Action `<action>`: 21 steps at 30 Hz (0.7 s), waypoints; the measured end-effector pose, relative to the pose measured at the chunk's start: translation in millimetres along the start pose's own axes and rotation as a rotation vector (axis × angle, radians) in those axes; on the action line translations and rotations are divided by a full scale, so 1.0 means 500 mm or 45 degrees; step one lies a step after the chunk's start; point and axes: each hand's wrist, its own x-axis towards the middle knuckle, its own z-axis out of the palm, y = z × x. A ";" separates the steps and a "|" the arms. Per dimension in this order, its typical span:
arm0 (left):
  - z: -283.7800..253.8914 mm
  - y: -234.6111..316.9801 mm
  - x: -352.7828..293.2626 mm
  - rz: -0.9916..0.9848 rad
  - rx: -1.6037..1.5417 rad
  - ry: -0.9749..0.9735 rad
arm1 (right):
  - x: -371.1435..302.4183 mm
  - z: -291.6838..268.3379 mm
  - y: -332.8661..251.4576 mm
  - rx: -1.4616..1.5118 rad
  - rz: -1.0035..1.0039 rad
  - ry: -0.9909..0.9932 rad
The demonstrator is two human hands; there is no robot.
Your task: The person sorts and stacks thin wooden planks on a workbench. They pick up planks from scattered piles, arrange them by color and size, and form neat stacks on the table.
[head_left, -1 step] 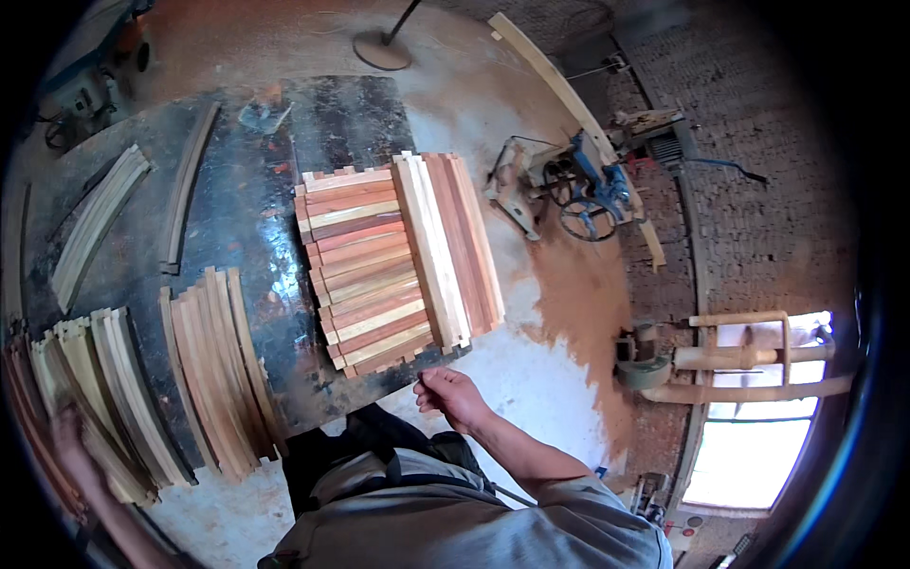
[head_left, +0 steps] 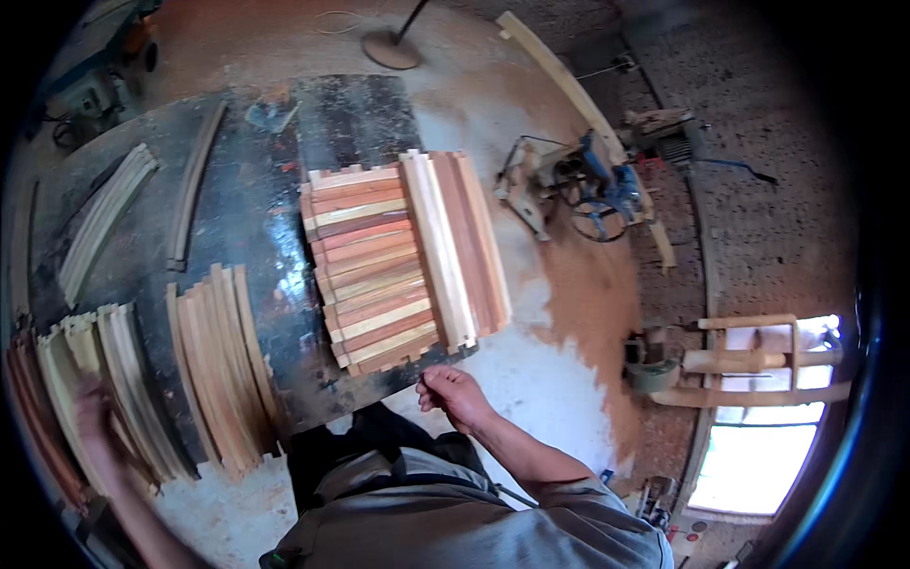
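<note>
My left hand [head_left: 95,422], smeared by motion, is over the pale wooden slats [head_left: 71,365] at the table's near left; its fingers cannot be made out. My right hand [head_left: 455,396] is closed in a loose fist, thumb against the curled fingers, with nothing visible in it. It is just off the table's near edge, below a stacked block of wooden strips [head_left: 374,275]. Reddish, brown and yellowish strips lie crosswise in this block. Along its right side, a pale strip [head_left: 441,256] and reddish-brown strips [head_left: 479,247] run lengthwise. A bundle of light brown slats [head_left: 220,370] lies between my hands.
The dark, paint-spotted table [head_left: 275,199] also bears curved slats [head_left: 109,218] at its far left. Right of it, a machine with blue parts and handwheels [head_left: 597,194] stands on the dusty floor. A round metal base [head_left: 391,50] is behind the table.
My left hand has shifted slightly right and up over the slats. My right hand stays where it was, closed. The whole view has moved a little.
</note>
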 end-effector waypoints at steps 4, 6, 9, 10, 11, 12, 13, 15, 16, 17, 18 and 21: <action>0.451 0.171 -0.214 -0.708 -0.858 -0.651 | 0.003 0.050 -0.011 0.071 -0.169 -0.240; 0.568 0.185 -0.264 -0.825 -1.042 -0.855 | 0.001 0.097 -0.035 0.026 -0.290 -0.323; 0.648 0.207 -0.334 -0.946 -1.285 -0.951 | -0.012 0.118 -0.079 -0.181 -0.355 -0.343; 0.666 0.209 -0.355 -0.931 -1.314 -0.961 | -0.012 0.112 -0.087 -0.133 -0.364 -0.369; 0.687 0.224 -0.374 -0.952 -1.274 -0.918 | -0.012 0.105 -0.094 -0.081 -0.372 -0.394; 0.704 0.241 -0.392 -0.969 -1.229 -0.869 | -0.013 0.094 -0.095 -0.027 -0.379 -0.424; 0.719 0.252 -0.408 -0.985 -1.183 -0.821 | -0.005 0.075 -0.087 0.040 -0.378 -0.454; 0.728 0.233 -0.428 -0.948 -1.198 -0.903 | -0.010 0.046 -0.089 0.075 -0.365 -0.452; 0.733 0.230 -0.436 -0.928 -1.209 -0.942 | -0.013 0.033 -0.092 0.089 -0.360 -0.454; 0.741 0.233 -0.446 -0.910 -1.204 -0.952 | -0.014 0.021 -0.097 0.085 -0.329 -0.473; 0.749 0.234 -0.455 -0.895 -1.202 -0.961 | -0.013 0.008 -0.100 0.077 -0.296 -0.492; 0.768 0.237 -0.480 -0.840 -1.122 -0.954 | -0.016 -0.020 -0.110 0.112 -0.215 -0.555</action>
